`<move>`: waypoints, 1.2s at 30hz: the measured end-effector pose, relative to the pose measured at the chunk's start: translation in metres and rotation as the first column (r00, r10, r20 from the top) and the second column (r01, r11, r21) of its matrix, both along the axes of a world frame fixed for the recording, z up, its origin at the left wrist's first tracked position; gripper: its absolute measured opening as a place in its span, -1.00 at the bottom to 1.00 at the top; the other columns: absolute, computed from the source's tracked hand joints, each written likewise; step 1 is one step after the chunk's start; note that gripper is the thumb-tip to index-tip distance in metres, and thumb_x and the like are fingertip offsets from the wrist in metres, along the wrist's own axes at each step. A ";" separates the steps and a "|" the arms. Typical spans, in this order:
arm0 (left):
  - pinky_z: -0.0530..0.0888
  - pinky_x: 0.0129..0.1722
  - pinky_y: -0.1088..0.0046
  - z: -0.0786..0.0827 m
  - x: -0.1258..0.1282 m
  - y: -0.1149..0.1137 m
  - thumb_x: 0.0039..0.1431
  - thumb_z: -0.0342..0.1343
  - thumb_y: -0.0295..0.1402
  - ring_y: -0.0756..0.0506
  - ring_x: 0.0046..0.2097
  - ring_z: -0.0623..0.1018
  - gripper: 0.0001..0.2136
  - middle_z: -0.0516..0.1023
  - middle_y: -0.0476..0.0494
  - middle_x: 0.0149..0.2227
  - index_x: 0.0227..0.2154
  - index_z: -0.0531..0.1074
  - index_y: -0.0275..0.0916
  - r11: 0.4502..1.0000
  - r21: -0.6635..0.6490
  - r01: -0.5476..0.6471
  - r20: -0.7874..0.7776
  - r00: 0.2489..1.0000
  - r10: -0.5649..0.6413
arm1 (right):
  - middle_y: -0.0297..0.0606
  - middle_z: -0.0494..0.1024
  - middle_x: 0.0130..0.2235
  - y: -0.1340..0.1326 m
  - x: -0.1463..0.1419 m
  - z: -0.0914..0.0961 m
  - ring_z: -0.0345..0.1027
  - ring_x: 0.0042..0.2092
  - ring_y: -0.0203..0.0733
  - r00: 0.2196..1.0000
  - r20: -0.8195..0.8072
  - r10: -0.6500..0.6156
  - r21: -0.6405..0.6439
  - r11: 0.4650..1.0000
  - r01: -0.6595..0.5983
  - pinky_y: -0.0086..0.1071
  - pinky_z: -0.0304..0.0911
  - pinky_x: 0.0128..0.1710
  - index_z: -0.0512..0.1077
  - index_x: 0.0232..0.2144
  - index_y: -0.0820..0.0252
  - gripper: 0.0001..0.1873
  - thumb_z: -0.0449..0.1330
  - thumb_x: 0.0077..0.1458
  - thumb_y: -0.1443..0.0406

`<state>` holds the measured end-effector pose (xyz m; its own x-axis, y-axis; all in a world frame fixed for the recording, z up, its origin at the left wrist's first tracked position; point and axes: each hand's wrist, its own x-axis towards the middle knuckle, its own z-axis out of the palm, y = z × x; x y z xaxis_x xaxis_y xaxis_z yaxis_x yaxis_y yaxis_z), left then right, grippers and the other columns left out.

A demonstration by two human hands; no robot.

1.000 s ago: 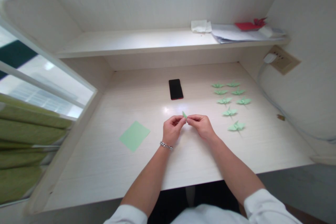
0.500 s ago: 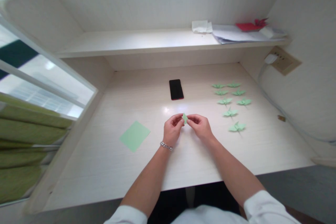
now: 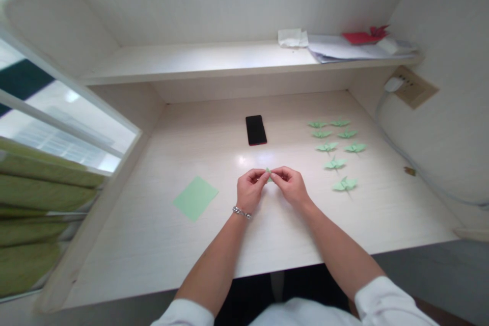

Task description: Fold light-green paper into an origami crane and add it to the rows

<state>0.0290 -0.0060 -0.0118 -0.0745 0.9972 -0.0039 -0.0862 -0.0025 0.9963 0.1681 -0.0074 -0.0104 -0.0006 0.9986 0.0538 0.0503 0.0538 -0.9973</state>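
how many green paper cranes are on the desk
8 green paper cranes, all on the right side of the desk: five in a left column, three right of its far end.

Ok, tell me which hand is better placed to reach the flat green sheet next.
Probably the left hand: the flat green sheet lies on its side, farther from the right hand. Both hands pinch the small green paper, though, so the left would need freeing first.

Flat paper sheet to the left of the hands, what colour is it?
The flat paper sheet is light green, best seen in the head view.
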 end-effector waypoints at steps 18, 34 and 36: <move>0.48 -0.27 0.44 0.001 0.001 -0.009 0.07 0.19 -0.27 -0.04 -0.31 0.53 -0.84 0.56 -0.13 -0.33 -0.34 0.53 -0.24 0.967 0.239 0.093 -0.339 0.941 -0.007 | -0.26 0.52 -0.38 0.005 0.005 -0.005 0.37 -0.33 -0.21 1.000 -0.009 -0.008 0.063 0.998 0.008 -0.38 0.28 -0.34 0.49 -0.42 0.20 -0.82 0.23 0.00 0.19; 0.47 -0.26 0.41 0.008 -0.002 -0.011 0.06 0.20 -0.38 -0.05 -0.31 0.54 -0.90 0.58 -0.10 -0.35 -0.32 0.52 -0.20 0.852 0.520 0.062 -0.478 0.847 0.230 | -0.23 0.56 -0.32 0.006 0.012 -0.004 0.44 -0.28 -0.16 0.994 -0.069 0.090 0.081 0.993 -0.084 -0.31 0.37 -0.23 0.51 -0.38 0.17 -0.82 0.32 -0.07 0.22; 0.47 -0.24 0.41 0.008 -0.003 -0.011 0.06 0.20 -0.40 -0.05 -0.30 0.55 -0.90 0.58 -0.10 -0.35 -0.32 0.52 -0.20 0.833 0.547 0.075 -0.489 0.836 0.247 | -0.23 0.57 -0.32 0.006 0.012 -0.002 0.44 -0.27 -0.17 0.993 -0.064 0.095 0.089 0.992 -0.089 -0.31 0.37 -0.23 0.52 -0.38 0.17 -0.83 0.31 -0.07 0.23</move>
<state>0.0265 -0.0172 -0.0040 0.0099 0.8147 0.5798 0.4688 -0.5159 0.7170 0.1802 -0.0019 -0.0128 -0.0857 0.9861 0.1425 -0.0269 0.1407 -0.9897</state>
